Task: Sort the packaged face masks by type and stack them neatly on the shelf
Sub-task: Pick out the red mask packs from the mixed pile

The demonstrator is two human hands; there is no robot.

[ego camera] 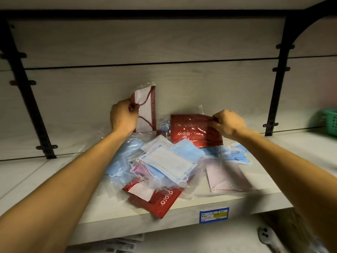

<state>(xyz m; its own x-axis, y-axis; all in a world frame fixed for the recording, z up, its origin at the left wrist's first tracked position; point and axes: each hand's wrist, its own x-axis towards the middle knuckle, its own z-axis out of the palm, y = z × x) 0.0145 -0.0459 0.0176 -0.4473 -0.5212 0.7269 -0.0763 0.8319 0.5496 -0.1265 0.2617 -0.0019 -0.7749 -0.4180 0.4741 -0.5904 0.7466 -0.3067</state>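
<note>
Pale wood-grain shelf (228,201), front edge nearest, carrying a blue-and-yellow price label (214,215) on its lip. Just behind the edge, a red packet (160,199) printed with white lettering lies flat, partly buried under the pile of packaged masks (158,161). Pile sits mid-shelf: clear sleeves with blue and white pleated masks, overlapping loosely, a white mask (167,164) on top. To its right, a pink mask packet (226,178) lies flat on the shelf, apart from the heap's centre; a blue mask packet (237,155) beyond it.

Further back, right hand (228,124) pinches the top right corner of a second red packet (195,130), fingers curled on the edge; the packet is tilted up, its lower edge touching the pile. Left hand (124,115) grips a clear sleeve holding a white mask with dark red trim (145,106), fingers curled round its left edge; sleeve stands upright close to the back panel (200,79).

Far right, a green basket (328,121) on the shelf, blurred. Black bracket uprights (279,70) flank the bay.
</note>
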